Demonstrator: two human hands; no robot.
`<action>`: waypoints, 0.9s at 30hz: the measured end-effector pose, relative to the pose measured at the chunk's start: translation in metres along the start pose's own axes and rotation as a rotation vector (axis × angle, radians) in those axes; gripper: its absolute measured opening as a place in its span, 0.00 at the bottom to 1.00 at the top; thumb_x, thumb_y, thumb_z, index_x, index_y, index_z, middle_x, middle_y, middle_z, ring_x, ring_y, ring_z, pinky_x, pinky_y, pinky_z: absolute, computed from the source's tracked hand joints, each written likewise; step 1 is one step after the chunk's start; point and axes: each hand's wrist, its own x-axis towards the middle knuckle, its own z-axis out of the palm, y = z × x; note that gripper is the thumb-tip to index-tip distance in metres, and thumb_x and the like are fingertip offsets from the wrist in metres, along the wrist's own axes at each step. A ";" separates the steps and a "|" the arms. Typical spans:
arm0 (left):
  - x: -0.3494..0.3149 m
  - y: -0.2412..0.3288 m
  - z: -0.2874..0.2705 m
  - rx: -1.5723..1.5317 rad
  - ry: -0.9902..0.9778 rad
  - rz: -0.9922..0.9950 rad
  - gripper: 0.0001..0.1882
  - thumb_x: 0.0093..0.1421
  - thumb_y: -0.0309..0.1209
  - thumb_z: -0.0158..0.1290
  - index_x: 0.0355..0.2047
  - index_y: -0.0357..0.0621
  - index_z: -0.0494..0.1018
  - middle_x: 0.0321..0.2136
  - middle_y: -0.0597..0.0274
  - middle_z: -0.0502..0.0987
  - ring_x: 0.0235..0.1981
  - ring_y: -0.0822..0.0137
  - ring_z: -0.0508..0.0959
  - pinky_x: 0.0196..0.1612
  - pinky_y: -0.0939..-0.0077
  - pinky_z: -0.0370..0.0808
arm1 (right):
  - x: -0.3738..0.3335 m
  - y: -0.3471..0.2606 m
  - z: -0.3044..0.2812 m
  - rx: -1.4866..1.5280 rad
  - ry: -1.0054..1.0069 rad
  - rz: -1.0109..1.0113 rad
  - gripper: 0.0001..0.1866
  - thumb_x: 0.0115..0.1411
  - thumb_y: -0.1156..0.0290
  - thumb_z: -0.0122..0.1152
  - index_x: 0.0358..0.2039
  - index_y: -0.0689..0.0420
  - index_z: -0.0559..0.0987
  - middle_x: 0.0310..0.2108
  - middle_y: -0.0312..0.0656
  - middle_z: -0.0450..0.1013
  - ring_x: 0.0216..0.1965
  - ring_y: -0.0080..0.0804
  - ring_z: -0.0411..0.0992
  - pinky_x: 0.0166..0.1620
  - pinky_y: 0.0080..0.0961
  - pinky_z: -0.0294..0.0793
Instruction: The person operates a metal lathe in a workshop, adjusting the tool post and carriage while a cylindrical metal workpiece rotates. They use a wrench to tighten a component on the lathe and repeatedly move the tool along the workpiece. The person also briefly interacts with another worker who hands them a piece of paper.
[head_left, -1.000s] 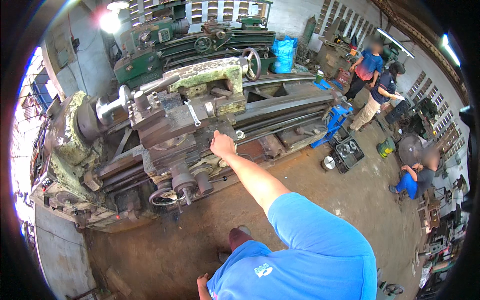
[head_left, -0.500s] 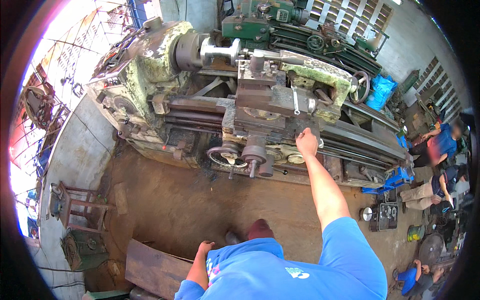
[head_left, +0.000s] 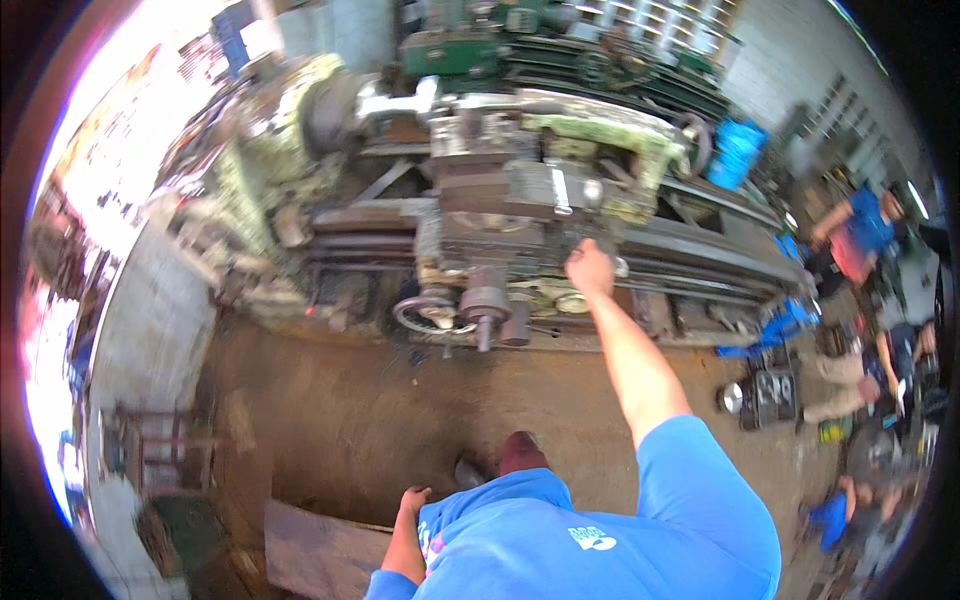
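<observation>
Right hand (head_left: 590, 268), centre of frame: fingers curled down over the front edge of the lathe carriage (head_left: 520, 215), resting on it. Fingertips are hidden behind the knuckles, and the blur is too strong to tell whether they grip a lever or only press on the metal. Arm runs straight down to a blue sleeve (head_left: 700, 480) at lower right.

Left hand (head_left: 410, 505), lower centre: hanging at the hip, only its back showing. Cannot tell if the fingers are apart or closed; the blue shirt cuts it off.

Carriage sits mid-bed on a large, worn green lathe (head_left: 300, 190) spanning the upper frame. Handwheel (head_left: 432, 313) just below left of the right hand. Other people (head_left: 860, 225) at right edge, smeared. Wooden plank (head_left: 320, 550) at bottom, partly cut off.
</observation>
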 end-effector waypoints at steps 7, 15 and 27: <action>-0.005 0.017 -0.004 0.336 -0.085 0.203 0.21 0.57 0.38 0.59 0.39 0.27 0.75 0.33 0.49 0.80 0.33 0.60 0.79 0.38 0.65 0.75 | -0.002 0.004 -0.004 0.054 0.050 0.047 0.11 0.57 0.64 0.52 0.35 0.59 0.73 0.28 0.57 0.76 0.34 0.58 0.76 0.39 0.53 0.75; 0.008 0.018 0.005 -0.060 -0.036 -0.043 0.22 0.58 0.30 0.58 0.46 0.23 0.69 0.38 0.46 0.79 0.38 0.57 0.80 0.40 0.64 0.78 | -0.006 0.003 -0.009 0.087 0.047 0.005 0.11 0.59 0.66 0.51 0.37 0.60 0.71 0.29 0.57 0.76 0.35 0.56 0.76 0.40 0.50 0.75; -0.004 0.035 -0.001 0.181 -0.054 -0.080 0.23 0.59 0.28 0.58 0.48 0.20 0.68 0.41 0.44 0.79 0.38 0.58 0.81 0.39 0.67 0.80 | -0.002 0.006 0.000 0.070 0.068 -0.009 0.10 0.60 0.67 0.49 0.36 0.60 0.71 0.28 0.57 0.76 0.34 0.56 0.76 0.40 0.49 0.75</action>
